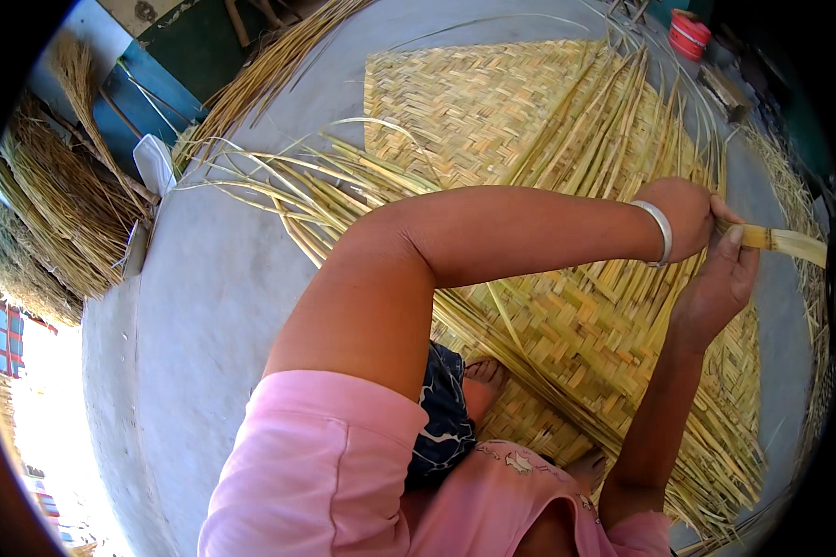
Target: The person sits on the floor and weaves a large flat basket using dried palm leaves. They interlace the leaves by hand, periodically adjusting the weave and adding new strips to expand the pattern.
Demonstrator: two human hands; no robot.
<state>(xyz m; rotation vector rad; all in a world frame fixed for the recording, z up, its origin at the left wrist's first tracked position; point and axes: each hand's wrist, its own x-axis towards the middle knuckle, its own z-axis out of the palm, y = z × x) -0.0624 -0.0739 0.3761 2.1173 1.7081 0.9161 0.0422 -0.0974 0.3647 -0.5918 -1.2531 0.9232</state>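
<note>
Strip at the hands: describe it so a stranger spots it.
Start at the woven mat; toward its right side, left hand and right hand sit together. The pale strip juts rightward from them, looking wider than the mat's loose stalks.

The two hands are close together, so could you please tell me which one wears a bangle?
The left hand, upper in the picture, has a silver bangle; the right hand, below it, shows a bare wrist.

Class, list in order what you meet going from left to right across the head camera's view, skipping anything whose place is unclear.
Bundles of dry stalks → left pink sleeve → pale bangle → right hand → flat pale strip.
</note>
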